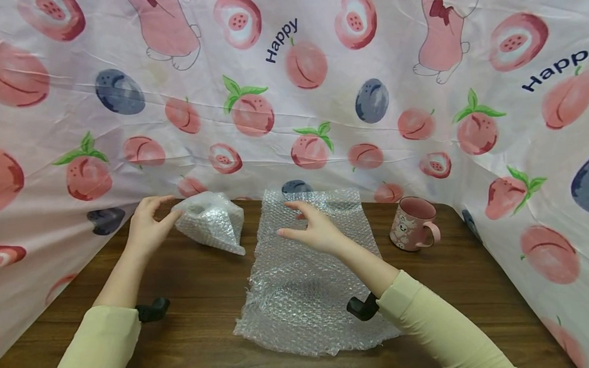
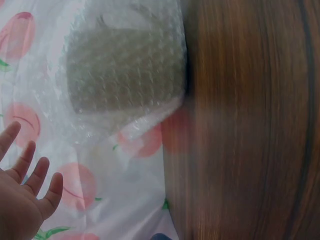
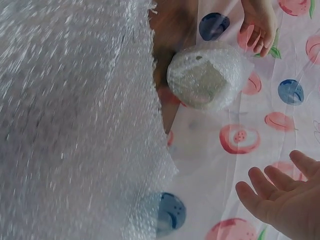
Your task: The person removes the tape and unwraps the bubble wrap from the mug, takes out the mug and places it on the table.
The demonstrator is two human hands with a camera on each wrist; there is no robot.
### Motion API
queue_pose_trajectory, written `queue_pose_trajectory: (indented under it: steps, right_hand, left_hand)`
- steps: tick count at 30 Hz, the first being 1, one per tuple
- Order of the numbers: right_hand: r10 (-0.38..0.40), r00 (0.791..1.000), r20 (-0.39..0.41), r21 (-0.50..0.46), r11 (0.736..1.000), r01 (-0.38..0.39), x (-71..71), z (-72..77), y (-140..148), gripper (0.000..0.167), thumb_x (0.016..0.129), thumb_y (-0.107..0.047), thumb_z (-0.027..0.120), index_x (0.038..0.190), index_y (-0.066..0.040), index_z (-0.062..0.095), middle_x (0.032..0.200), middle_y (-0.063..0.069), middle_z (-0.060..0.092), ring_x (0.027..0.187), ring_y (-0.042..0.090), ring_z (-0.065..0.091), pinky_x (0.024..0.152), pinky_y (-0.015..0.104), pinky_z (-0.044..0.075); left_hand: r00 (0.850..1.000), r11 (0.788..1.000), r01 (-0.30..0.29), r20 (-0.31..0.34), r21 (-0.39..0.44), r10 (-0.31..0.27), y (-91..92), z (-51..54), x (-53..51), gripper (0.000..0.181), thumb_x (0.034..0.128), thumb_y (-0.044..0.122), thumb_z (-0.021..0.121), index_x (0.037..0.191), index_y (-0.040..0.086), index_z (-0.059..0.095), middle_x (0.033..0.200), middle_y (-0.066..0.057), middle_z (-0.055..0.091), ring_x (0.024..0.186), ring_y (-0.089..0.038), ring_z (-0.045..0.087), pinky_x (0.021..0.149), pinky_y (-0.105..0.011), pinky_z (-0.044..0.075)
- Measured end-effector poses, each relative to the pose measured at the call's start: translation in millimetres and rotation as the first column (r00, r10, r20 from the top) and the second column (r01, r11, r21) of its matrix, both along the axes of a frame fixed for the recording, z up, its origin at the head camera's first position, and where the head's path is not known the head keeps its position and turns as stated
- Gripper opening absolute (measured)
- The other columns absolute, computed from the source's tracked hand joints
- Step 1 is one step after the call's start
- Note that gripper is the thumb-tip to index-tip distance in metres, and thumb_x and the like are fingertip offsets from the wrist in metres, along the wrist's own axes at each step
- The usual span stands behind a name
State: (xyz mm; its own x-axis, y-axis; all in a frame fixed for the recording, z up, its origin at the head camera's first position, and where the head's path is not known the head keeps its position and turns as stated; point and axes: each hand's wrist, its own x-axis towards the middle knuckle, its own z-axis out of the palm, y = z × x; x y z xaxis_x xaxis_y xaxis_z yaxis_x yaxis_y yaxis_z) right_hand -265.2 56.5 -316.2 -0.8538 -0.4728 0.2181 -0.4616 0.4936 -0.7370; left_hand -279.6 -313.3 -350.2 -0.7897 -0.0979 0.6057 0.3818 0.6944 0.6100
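Observation:
A bundle of bubble wrap (image 1: 210, 219) stands at the back left of the table, and a dull olive-grey object inside shows dimly through the layers in the left wrist view. Close to its left side is my left hand (image 1: 152, 224), fingers spread and nothing held. A wide sheet of bubble wrap (image 1: 303, 297) lies flat across the middle, its far end against the printed cloth. Over this sheet hovers my right hand (image 1: 315, 232), fingers loosely extended and holding nothing. Beyond the sheet's right edge stands a pink mug (image 1: 408, 226), upright, handle toward the right.
Cloth with a peach pattern (image 1: 321, 107) rises behind the table and along both sides. The dark wooden table (image 1: 192, 328) shows around the sheet. A black strap piece (image 1: 362, 308) sits at my right wrist, another (image 1: 154, 309) at my left.

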Motion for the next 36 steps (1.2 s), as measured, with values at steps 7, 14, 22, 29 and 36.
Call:
queue_pose_trajectory:
  steps: [7,14,22,29,36]
  right_hand:
    - [-0.003,1.0,0.028,0.0,1.0,0.003,-7.7,-10.2,-22.0,0.077,0.086,-0.039,0.071,0.149,-0.016,0.034,0.15,0.005,0.035,0.127,0.029,0.044,0.094,0.045,0.044]
    - [0.002,0.997,0.082,-0.041,0.999,0.001,-15.1,-20.2,-42.4,0.081,0.086,-0.041,0.071,0.151,-0.019,0.029,0.153,0.005,0.03,0.131,0.031,0.04,0.095,0.048,0.043]
    - [-0.003,0.993,0.116,-0.097,0.995,0.015,-26.8,-34.6,-61.5,0.082,0.086,-0.041,0.07,0.153,-0.021,0.026,0.155,0.003,0.027,0.133,0.032,0.038,0.096,0.047,0.043]
    - [0.01,0.986,0.169,-0.171,0.985,0.019,-33.5,-49.2,-79.7,0.086,0.086,-0.04,0.071,0.154,-0.022,0.021,0.156,0.003,0.024,0.136,0.033,0.031,0.099,0.051,0.039]
    - [0.029,0.969,0.244,-0.248,0.968,0.033,-36.7,-62.3,-89.4,0.087,0.087,-0.037,0.071,0.155,-0.024,0.018,0.157,0.005,0.018,0.14,0.035,0.024,0.104,0.052,0.033]
  left_hand:
    - [0.987,1.0,0.026,0.158,0.018,-0.028,-13.3,2.6,-8.5,0.056,0.0972,0.032,0.056,0.138,-0.005,0.046,0.136,-0.029,0.039,0.124,-0.047,0.034,0.094,-0.061,0.03]
    - [0.962,0.996,0.064,0.26,0.067,-0.08,-17.8,5.7,-13.9,0.066,0.0988,0.043,0.048,0.145,-0.003,0.035,0.143,-0.032,0.03,0.13,-0.05,0.026,0.098,-0.065,0.025]
    - [0.948,0.98,0.134,0.27,0.15,-0.171,-18.6,-2.2,-23.3,0.067,0.099,0.04,0.048,0.147,-0.003,0.031,0.142,-0.034,0.033,0.131,-0.051,0.028,0.098,-0.064,0.028]
    - [0.939,0.958,0.148,0.27,0.244,-0.214,-25.5,-18.5,-27.5,0.067,0.1003,0.039,0.046,0.149,-0.003,0.026,0.145,-0.032,0.03,0.133,-0.05,0.025,0.102,-0.064,0.023]
    - [0.923,0.929,0.14,0.295,0.341,-0.247,-26.3,-33.1,-28.9,0.067,0.1017,0.04,0.04,0.151,-0.001,0.02,0.149,-0.029,0.026,0.133,-0.046,0.026,0.098,-0.06,0.031]
